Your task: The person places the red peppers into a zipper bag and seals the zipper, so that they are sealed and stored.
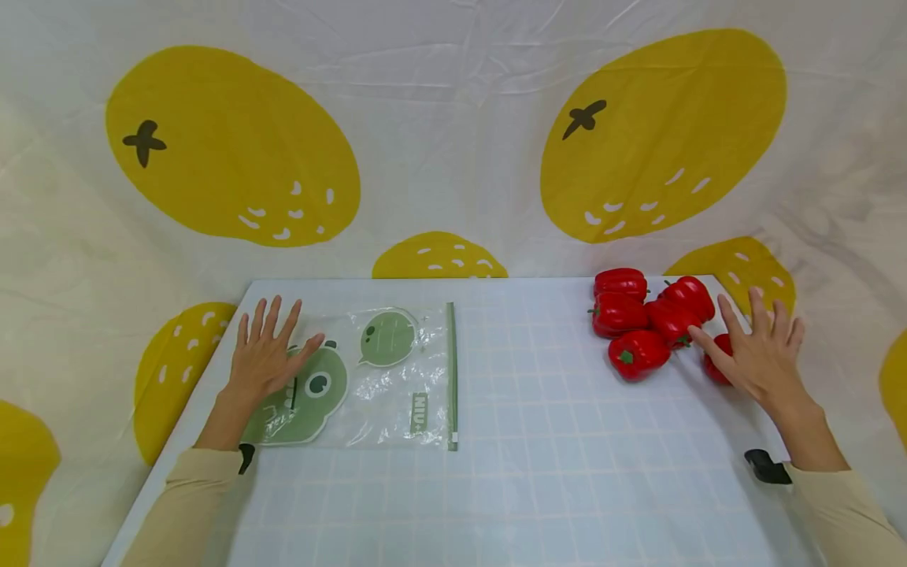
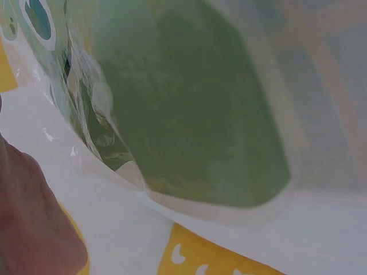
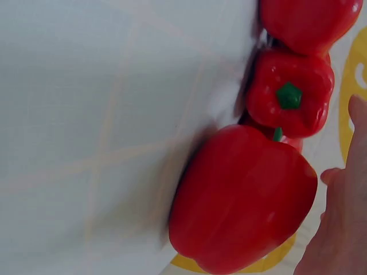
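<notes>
My left hand [image 1: 265, 358], fingers spread and straight, is over the left end of a clear zip bag [image 1: 383, 394] printed with green cartoon shapes. The bag lies flat, its green zip strip [image 1: 452, 370] on the right side. In the left wrist view the bag's green print [image 2: 195, 114] fills the middle, with part of the hand [image 2: 34, 212] at the left edge. On the right, my right hand [image 1: 761, 354] is spread above a red bell pepper [image 1: 718, 364], partly covering it. The right wrist view shows that pepper [image 3: 243, 197] beside the hand [image 3: 338, 212]. Neither hand holds anything.
Several more red bell peppers [image 1: 639, 354] sit in a cluster at the table's back right, left of my right hand. The white table [image 1: 496, 488] has a pale grid pattern. Behind it hangs a white cloth [image 1: 453, 142] with yellow fruit prints.
</notes>
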A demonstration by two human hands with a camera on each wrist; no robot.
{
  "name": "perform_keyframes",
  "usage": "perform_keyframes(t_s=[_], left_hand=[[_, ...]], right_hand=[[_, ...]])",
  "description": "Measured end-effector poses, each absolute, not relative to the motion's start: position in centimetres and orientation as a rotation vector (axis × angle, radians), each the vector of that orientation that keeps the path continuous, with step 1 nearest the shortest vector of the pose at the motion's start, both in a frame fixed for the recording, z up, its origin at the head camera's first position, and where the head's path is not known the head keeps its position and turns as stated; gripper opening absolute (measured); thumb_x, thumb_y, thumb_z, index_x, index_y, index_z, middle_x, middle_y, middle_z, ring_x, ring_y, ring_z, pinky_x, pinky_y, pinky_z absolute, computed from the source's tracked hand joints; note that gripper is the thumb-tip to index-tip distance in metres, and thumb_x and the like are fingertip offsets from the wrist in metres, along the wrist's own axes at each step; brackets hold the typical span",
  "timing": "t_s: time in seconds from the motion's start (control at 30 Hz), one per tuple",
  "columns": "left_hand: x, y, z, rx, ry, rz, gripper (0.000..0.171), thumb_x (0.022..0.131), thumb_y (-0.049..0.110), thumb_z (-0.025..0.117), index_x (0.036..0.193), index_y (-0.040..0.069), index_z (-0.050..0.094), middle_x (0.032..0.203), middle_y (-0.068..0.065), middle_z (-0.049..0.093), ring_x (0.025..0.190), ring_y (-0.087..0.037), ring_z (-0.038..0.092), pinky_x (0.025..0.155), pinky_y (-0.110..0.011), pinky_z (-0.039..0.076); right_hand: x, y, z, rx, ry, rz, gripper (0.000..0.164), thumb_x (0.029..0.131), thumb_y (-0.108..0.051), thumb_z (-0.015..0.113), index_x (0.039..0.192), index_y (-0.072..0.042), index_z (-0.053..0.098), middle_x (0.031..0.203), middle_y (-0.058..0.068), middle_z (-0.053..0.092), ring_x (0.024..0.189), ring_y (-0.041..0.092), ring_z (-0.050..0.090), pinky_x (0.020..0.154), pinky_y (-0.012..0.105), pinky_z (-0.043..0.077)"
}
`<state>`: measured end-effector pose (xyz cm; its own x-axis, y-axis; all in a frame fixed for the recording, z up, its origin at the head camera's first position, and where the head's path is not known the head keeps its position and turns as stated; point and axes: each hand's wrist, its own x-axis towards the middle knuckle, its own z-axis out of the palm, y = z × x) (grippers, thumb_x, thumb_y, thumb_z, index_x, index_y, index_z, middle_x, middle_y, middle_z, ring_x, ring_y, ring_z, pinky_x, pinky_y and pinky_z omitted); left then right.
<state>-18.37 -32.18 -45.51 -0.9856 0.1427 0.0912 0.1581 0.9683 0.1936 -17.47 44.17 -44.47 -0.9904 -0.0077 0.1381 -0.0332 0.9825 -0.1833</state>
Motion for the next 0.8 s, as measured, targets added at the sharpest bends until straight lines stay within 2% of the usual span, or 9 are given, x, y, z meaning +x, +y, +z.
perform_keyframes(t_s=[0.53, 0.7, 0.8], left_hand=[[-18.48, -32.19, -45.44, -0.241, -3.043, -0.316, 0.088, 0.102, 0.065, 0.038, 0.165, 0.011, 0.009, 0.168, -0.028, 0.001, 0.154, -0.046, -0.007, 0.120, -0.062, -0.014], [-18.34, -32.02, -45.36, -0.232, -3.043, -0.321, 0.087, 0.102, 0.064, 0.038, 0.165, 0.010, 0.011, 0.168, -0.028, 0.003, 0.154, -0.048, -0.005, 0.120, -0.062, -0.012], [-18.34, -31.80, -45.45, -0.227, -3.025, -0.342, 0.084, 0.103, 0.062, 0.039, 0.165, 0.010, 0.014, 0.167, -0.029, 0.005, 0.153, -0.050, -0.002, 0.120, -0.064, -0.010]], right_hand=[[-17.49, 44.23, -44.41, 0.020, -3.001, 0.300, 0.093, 0.100, -0.062, 0.044, 0.163, -0.008, 0.003, 0.164, 0.029, -0.022, 0.146, 0.060, -0.019, 0.106, 0.075, -0.023], [-17.53, 44.17, -44.70, 0.030, -2.979, 0.301, 0.093, 0.100, -0.062, 0.044, 0.164, -0.008, 0.005, 0.165, 0.029, -0.018, 0.147, 0.059, -0.017, 0.110, 0.073, -0.020], [-17.58, 44.08, -44.86, 0.062, -2.933, 0.317, 0.090, 0.100, -0.060, 0.046, 0.163, -0.005, 0.011, 0.165, 0.031, -0.010, 0.148, 0.058, -0.010, 0.114, 0.071, -0.017]])
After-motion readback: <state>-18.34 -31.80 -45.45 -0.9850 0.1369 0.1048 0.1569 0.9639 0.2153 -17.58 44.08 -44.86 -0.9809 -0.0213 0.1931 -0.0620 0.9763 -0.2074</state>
